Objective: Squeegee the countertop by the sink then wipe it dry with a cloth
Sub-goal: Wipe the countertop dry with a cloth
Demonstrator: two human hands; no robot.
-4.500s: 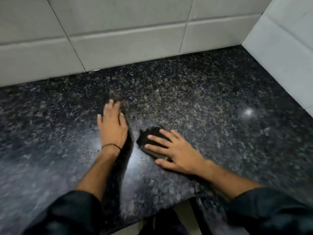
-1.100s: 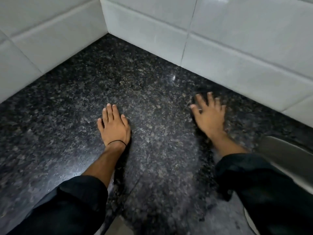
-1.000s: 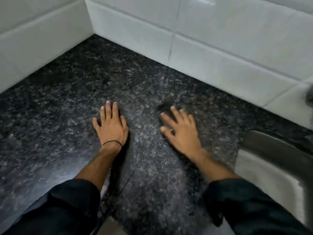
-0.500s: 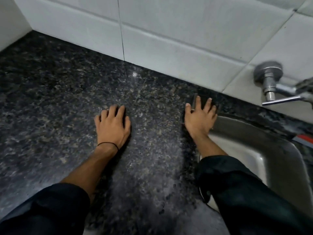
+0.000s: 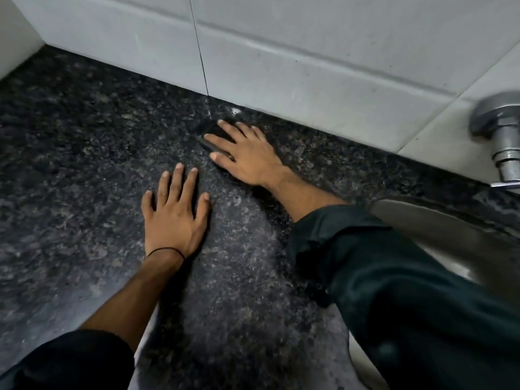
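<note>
My right hand [image 5: 244,153] lies flat on a small dark cloth [image 5: 214,131], pressing it against the speckled black granite countertop [image 5: 70,153] close to the back wall. Only the cloth's dark edge shows past my fingertips; the rest is hidden under my palm. My left hand [image 5: 174,214] rests flat on the countertop just in front and to the left of it, fingers spread, holding nothing. No squeegee is in view.
White wall tiles [image 5: 295,52] run along the back and meet a side wall at the far left. The steel sink [image 5: 439,229] sits at the right, partly behind my dark right sleeve. A chrome tap [image 5: 503,136] juts from the wall at the right edge.
My right hand has slid the cloth left, from the sink's rim to near the tile joint. My left hand has stayed planted in place.
</note>
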